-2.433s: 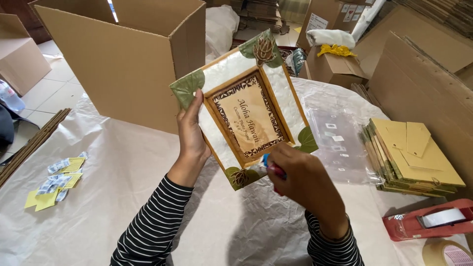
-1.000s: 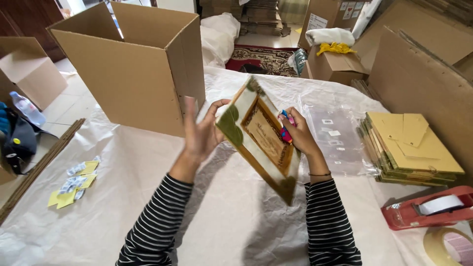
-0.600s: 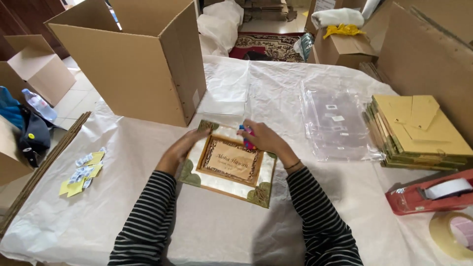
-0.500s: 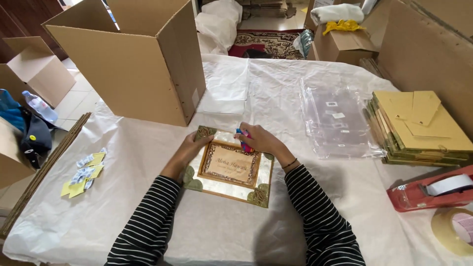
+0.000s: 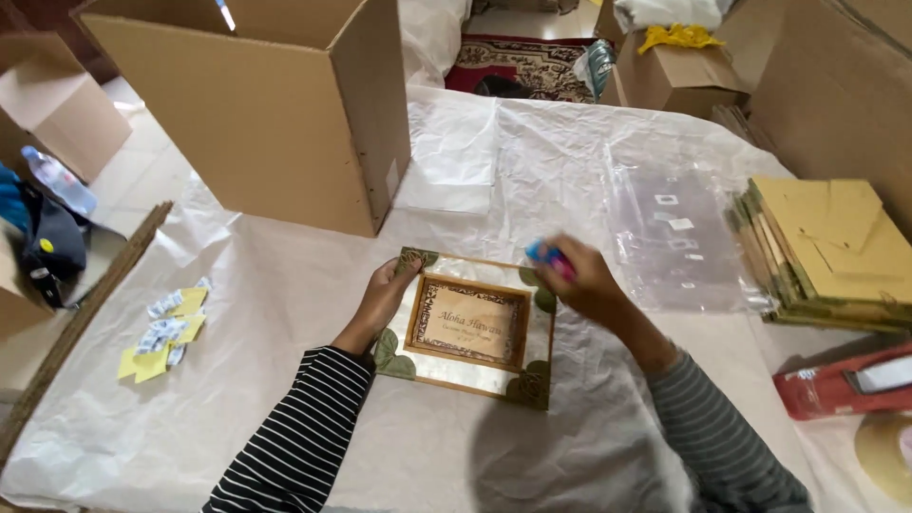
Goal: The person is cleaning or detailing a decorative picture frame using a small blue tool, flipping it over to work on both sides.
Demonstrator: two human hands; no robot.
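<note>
A picture frame (image 5: 470,328) with green leaf corners, a pearly border and a brown inner frame lies flat on the paper-covered table (image 5: 285,285). My left hand (image 5: 385,294) grips its left edge near the top corner. My right hand (image 5: 584,280) hovers over the frame's top right corner, blurred, fingers closed on a small pink and blue object (image 5: 549,256).
A large open cardboard box (image 5: 275,104) stands at the back left. Clear plastic sleeves (image 5: 665,228) lie to the right, beside a stack of yellow-backed frames (image 5: 826,252). A red tape dispenser (image 5: 845,385) sits at the right edge. Small yellow packets (image 5: 166,328) lie on the left.
The frame went from held upright in the air to lying flat on the table. My right hand has shifted to its top right corner.
</note>
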